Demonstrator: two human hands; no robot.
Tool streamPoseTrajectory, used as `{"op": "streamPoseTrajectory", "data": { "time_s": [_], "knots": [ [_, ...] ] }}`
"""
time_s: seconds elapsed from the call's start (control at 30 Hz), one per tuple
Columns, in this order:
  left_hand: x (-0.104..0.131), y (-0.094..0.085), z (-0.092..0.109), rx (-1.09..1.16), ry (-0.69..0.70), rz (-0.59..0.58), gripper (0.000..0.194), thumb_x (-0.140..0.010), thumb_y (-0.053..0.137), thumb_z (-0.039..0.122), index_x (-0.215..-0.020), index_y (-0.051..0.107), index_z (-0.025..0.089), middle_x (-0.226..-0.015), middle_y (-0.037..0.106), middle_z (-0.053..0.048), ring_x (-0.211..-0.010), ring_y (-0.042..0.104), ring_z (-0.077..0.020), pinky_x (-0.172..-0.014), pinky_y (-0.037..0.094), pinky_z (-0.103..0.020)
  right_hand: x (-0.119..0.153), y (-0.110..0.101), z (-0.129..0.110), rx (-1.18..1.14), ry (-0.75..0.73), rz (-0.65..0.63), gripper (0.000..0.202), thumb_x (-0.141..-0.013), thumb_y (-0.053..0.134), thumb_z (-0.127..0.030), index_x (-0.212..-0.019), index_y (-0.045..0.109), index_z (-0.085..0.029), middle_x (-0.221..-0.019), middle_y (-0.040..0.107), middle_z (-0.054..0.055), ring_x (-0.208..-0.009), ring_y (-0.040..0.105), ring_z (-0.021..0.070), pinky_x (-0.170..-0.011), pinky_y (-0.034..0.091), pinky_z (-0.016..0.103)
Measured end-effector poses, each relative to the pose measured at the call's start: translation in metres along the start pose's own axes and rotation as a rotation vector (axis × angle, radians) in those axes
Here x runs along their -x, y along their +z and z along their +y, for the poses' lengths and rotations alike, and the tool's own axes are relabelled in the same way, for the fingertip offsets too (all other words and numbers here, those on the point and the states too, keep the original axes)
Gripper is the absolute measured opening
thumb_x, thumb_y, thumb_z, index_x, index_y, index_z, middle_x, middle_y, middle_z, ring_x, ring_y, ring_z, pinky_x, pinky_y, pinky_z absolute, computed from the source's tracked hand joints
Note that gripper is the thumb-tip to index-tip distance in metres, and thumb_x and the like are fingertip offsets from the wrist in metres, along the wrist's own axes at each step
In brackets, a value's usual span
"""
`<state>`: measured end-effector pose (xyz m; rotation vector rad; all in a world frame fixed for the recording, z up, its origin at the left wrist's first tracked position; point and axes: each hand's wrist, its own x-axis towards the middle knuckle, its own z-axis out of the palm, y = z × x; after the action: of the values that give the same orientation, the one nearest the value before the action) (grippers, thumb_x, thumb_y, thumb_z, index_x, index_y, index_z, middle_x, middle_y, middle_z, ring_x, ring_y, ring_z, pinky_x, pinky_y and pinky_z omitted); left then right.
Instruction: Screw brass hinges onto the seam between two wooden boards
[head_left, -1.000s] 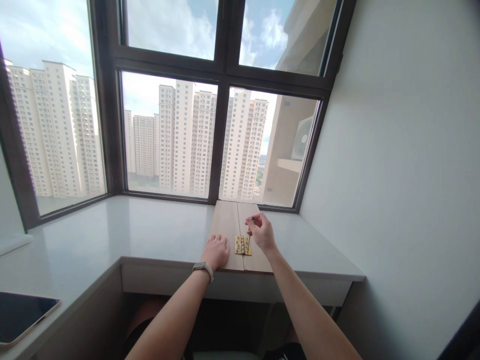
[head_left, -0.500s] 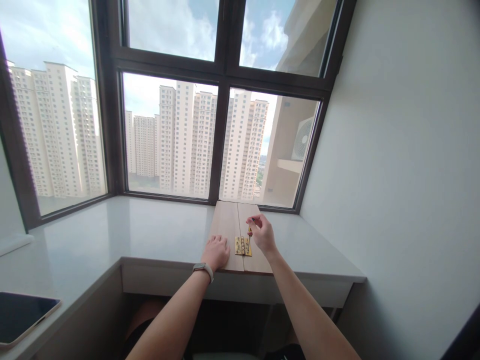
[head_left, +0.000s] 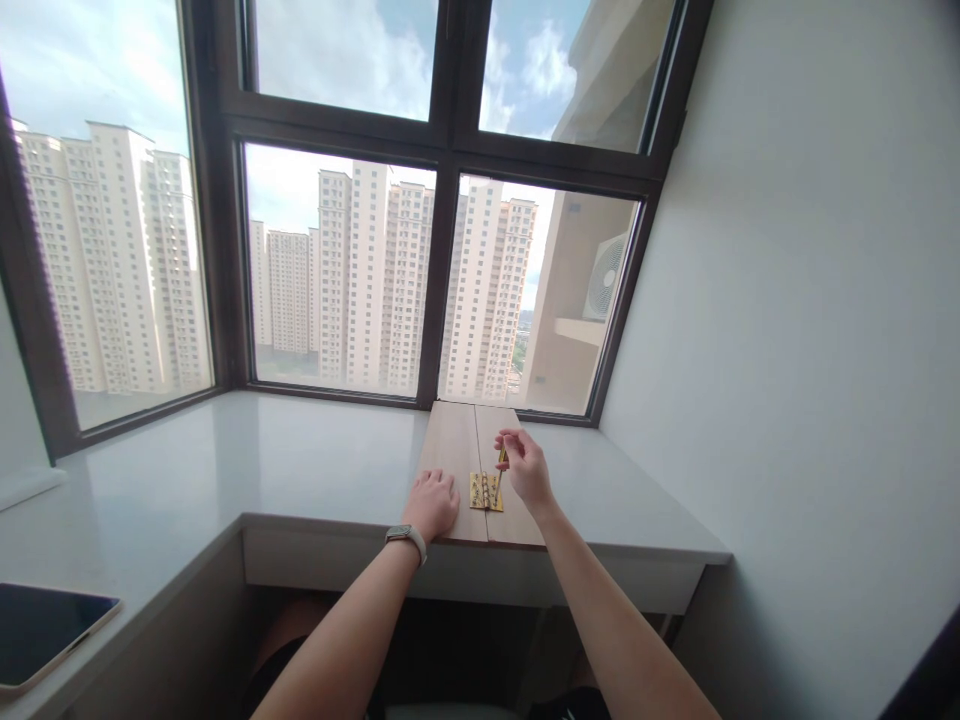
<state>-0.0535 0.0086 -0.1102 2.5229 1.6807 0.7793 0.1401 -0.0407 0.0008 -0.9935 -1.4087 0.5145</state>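
From where I stand, two wooden boards, the left board [head_left: 454, 440] and the right board [head_left: 516, 523], lie side by side on the white counter [head_left: 330, 455], running from the window toward the person. A gold hinge [head_left: 476, 490] sits across the seam near their front end, one leaf on each board, its knuckle along the join, probably so that both can share it.

The left hand [head_left: 433, 503] grips nothing; it lies palm down and spread on the left board, just beside the hinge, I'd guess to stop the wood shifting. The right hand [head_left: 525, 468] pinches a screwdriver [head_left: 499, 480] near upright, likely to keep its push straight down. Its tip meets the right leaf, though I can't tell whether it sits in a screw.
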Motion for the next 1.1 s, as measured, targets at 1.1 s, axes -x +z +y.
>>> {"op": "streamPoseTrajectory", "data": {
  "time_s": [1.1],
  "knots": [
    [-0.0016,0.0050,-0.0035,0.006,0.024,0.023,0.040,-0.103,0.041,0.041,-0.128,0.064,0.020,-0.132,0.061,-0.016,-0.125,0.048,-0.0332,-0.106,0.035,-0.047,0.0008,-0.0001,0.0022,-0.020,0.001,-0.043,0.053,-0.094,0.054,-0.071,-0.114,0.068,-0.023,-0.102,0.073,0.009,-0.095,0.073,0.0262,-0.063,0.068,0.037]
  ]
}}
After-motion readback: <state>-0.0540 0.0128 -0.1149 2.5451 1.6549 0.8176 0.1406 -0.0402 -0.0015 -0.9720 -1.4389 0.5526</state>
